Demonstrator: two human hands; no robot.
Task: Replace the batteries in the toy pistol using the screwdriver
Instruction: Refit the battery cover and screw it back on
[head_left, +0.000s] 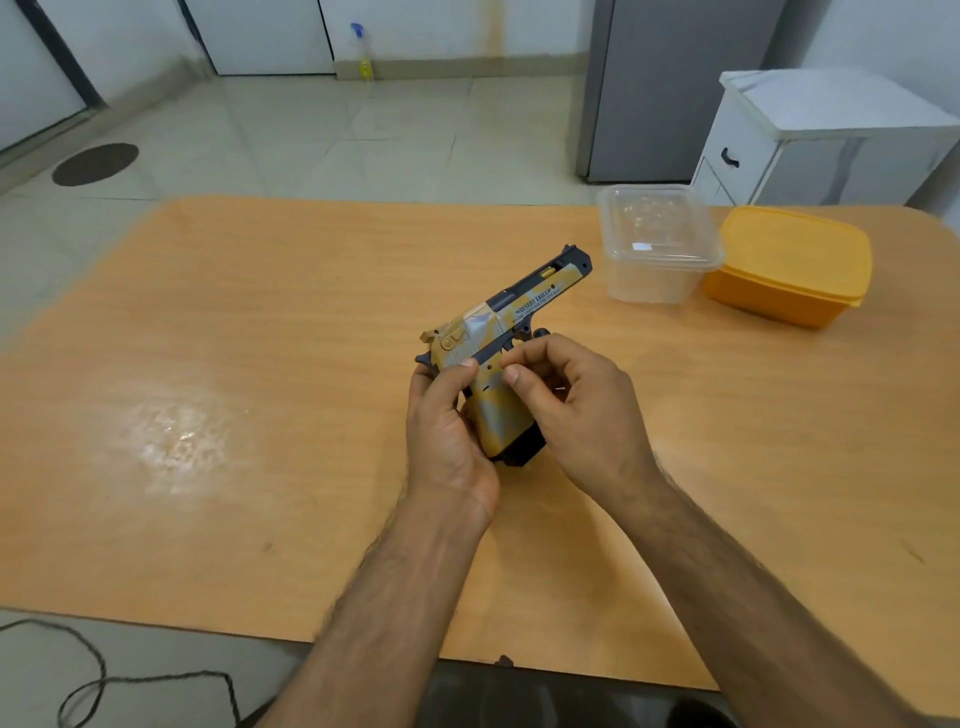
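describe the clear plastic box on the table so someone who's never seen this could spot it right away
Look to the far right end of the wooden table. Two lidded tubs touch there; the clear plastic box is the left one, nearer the toy pistol. It is see-through, while its neighbour, the orange box, is solid.

Two bare forearms, both hairy along their length, no sleeves in view, left hand (447, 415) and right hand (576, 410) bare, no gloves, rings, watch or wristband, short trimmed fingernails at the fingertips (511, 373) near the grip
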